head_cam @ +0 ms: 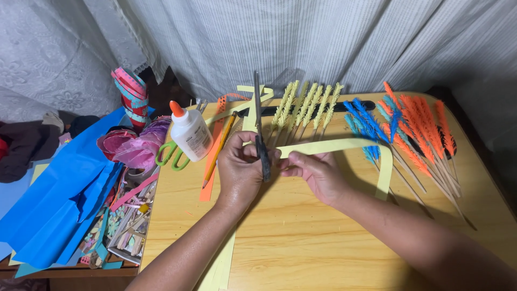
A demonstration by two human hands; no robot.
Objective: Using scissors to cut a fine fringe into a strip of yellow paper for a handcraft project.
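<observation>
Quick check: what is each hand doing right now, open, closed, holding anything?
Left hand: closed on the scissors, blades pointing up.
Right hand: closed, pinching the yellow paper strip beside the blades.

- The handles of the scissors (259,129) sit buried inside the left hand (239,170); only the blades show.
- The yellow paper strip (344,148) vanishes under the right hand (318,172) where the fingers pinch it.
- A second yellow strip (221,267) runs off the bottom edge, beneath the left forearm.
- Both forearms are cut off by the bottom edge.
- The green scissors (171,155) lie half behind the glue bottle (189,133).
</observation>
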